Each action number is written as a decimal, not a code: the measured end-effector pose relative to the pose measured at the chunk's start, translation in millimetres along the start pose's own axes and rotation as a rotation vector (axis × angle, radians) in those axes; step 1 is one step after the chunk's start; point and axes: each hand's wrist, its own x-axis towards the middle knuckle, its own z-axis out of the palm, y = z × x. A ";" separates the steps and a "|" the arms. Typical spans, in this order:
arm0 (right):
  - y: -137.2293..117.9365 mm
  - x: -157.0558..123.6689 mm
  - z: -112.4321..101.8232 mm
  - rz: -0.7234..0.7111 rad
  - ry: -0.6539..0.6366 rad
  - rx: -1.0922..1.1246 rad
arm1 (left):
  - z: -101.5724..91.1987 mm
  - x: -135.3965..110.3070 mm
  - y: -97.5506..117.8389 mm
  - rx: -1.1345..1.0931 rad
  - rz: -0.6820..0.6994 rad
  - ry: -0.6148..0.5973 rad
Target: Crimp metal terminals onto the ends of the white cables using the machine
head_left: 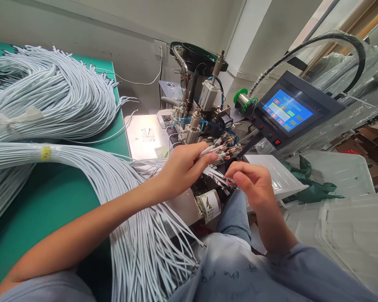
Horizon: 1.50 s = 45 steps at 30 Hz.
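My left hand point(189, 165) is closed around several white cables near their stripped ends, with the coloured inner wires point(227, 144) sticking out past the fingers. Just right of it, my right hand point(252, 180) pinches at the wire ends point(229, 181) of cables hanging lower; the fingertips partly cover these ends. A large bundle of white cables point(138, 218) runs from the green table over to my lap, beneath my left forearm. Behind both hands stands a machine with pneumatic cylinders point(193, 126).
A second thick cable bundle point(66, 92) lies on the green table point(59, 193). At right are a lit touchscreen point(286, 110), a green solder-wire spool point(245, 100), a white tray point(275, 176) and translucent plastic bins point(340, 222). A labelled can point(209, 204) sits below my hands.
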 end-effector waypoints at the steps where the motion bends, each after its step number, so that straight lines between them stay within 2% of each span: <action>1: -1.7 -1.9 -0.9 -0.017 -0.004 -0.010 | 0.0 0.2 0.4 0.004 -0.003 0.012; 7: -7.8 -7.9 -2.7 -0.120 0.010 -0.154 | 0.6 0.5 1.8 -0.009 -0.018 0.057; 12: -3.7 -6.9 1.0 -0.128 0.111 -0.315 | 1.7 -0.6 1.1 0.014 -0.026 0.072; 17: 1.1 -1.9 2.6 -0.018 0.108 -0.271 | 2.2 -0.9 1.9 0.037 -0.042 0.068; 22: 1.7 0.0 4.3 0.024 0.123 -0.250 | 2.2 -1.0 3.2 0.063 -0.065 0.060; 29: 0.7 1.1 4.6 0.026 0.124 -0.221 | 1.8 -1.0 4.2 0.071 -0.052 0.061; 35: 3.0 -15.0 2.4 -0.022 0.086 -0.162 | 1.3 -0.6 1.4 0.093 -0.026 0.151; 39: 7.6 -25.4 4.5 -0.003 0.128 -0.153 | 3.5 -1.4 0.1 0.102 -0.047 0.132; 45: 12.1 -24.8 8.1 0.051 0.135 -0.008 | 6.6 -2.2 -0.1 0.085 -0.053 0.129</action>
